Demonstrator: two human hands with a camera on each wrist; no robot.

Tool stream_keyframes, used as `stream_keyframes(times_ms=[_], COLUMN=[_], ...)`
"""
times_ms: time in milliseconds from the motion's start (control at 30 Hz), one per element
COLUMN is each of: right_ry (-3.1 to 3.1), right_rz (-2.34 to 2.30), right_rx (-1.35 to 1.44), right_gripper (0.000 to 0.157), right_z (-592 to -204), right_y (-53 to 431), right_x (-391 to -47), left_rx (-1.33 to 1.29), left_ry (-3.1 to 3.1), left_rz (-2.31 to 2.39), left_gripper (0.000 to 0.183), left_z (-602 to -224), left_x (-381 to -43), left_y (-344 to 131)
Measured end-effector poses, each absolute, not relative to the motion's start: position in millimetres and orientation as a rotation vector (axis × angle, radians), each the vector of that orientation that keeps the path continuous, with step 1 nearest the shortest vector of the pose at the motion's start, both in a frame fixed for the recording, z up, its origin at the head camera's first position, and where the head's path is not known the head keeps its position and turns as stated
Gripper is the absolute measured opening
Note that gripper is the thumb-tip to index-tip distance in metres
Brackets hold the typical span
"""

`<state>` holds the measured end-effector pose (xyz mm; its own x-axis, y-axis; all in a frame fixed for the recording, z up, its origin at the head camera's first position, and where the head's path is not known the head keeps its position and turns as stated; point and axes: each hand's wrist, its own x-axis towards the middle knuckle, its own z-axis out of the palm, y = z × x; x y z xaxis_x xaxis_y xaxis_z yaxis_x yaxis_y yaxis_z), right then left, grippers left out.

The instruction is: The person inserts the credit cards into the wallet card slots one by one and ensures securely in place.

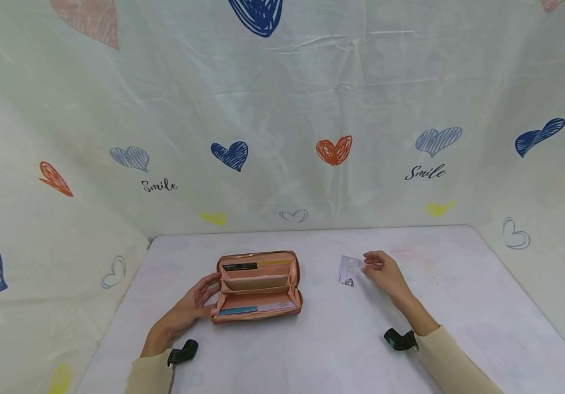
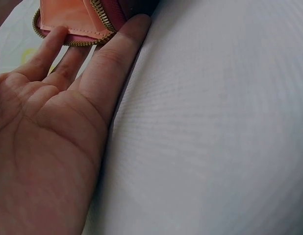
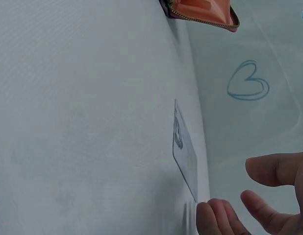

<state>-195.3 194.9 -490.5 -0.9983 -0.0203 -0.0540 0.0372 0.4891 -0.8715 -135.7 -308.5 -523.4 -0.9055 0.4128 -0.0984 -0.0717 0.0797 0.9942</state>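
Note:
A salmon-pink zip wallet [image 1: 257, 300] lies unzipped and spread on the table, its compartments facing up. Along its left end rests my left hand [image 1: 194, 305], fingers fairly straight against the zip edge; the left wrist view shows the fingertips [image 2: 137, 27] at that edge. Inside the wallet are a black card [image 1: 240, 267] and a blue card [image 1: 238, 310], among other flat items. To the right, a pale printed card [image 1: 348, 270] lies flat on the table. My right hand [image 1: 384, 273] hovers at its right edge, fingers loosely bent and thumb apart; whether the fingertips touch it I cannot tell.
The white table [image 1: 321, 350] runs back to a hanging sheet [image 1: 282, 109] printed with hearts and "Smile". Black wrist cameras sit at both cuffs, the left one [image 1: 182, 353] just in front of the wallet.

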Motion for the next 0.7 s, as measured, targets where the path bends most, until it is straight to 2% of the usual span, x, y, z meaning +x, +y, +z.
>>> stream_keyframes(times_ms=[333, 700], right_ry=[2.566, 2.543], right_rz=[-1.520, -1.510], right_rx=[0.119, 0.074], right_gripper=[0.055, 0.060], right_z=[-494.8, -498.8], right_y=[194.6, 179.1], right_x=[-196.1, -203.1], left_rx=[0.309, 0.282], left_ry=[2.012, 2.015], left_rz=[1.878, 1.874], left_gripper=[0.091, 0.092], left_z=[-522.8, -521.6], left_x=[-138.1, -136.1], left_y=[-307.7, -306.8])
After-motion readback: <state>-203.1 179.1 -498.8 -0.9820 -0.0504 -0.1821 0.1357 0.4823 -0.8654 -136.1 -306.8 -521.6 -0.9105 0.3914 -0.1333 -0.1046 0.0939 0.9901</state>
